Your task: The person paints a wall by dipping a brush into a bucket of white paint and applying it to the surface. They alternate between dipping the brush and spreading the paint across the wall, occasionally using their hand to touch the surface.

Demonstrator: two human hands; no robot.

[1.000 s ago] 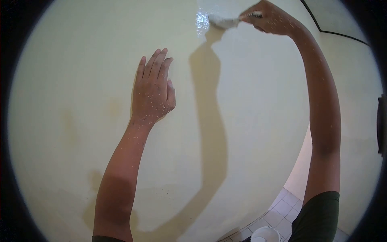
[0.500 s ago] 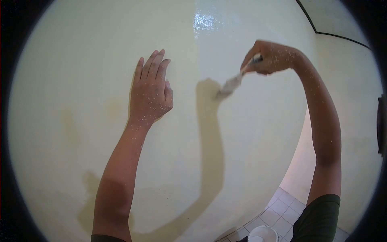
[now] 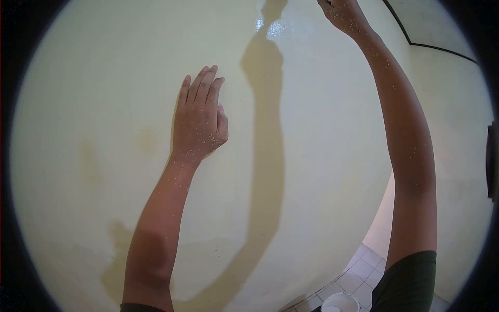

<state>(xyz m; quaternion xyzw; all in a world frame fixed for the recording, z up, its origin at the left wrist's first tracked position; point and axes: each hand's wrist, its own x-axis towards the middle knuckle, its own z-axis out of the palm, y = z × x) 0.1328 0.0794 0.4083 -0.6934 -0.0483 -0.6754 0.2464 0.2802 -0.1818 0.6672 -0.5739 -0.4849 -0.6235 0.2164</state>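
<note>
In the head view, the pale wall (image 3: 327, 156) fills most of the frame, with a shiny patch (image 3: 276, 32) high on it. The right hand (image 3: 344, 16) is raised to the right of the patch, its fingers mostly past the top edge, so what its grip does can't be made out. The left hand (image 3: 200, 122), below and left of the patch, lies against the wall, fingers outstretched. Far below the patch, toward the right, a white bucket (image 3: 340, 302) stands on the tiled floor (image 3: 351, 281).

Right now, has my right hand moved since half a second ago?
Yes, upward: the right hand was lower than the bend in the dark line, and is now higher than it, partly cut off by the picture's top edge.
</note>
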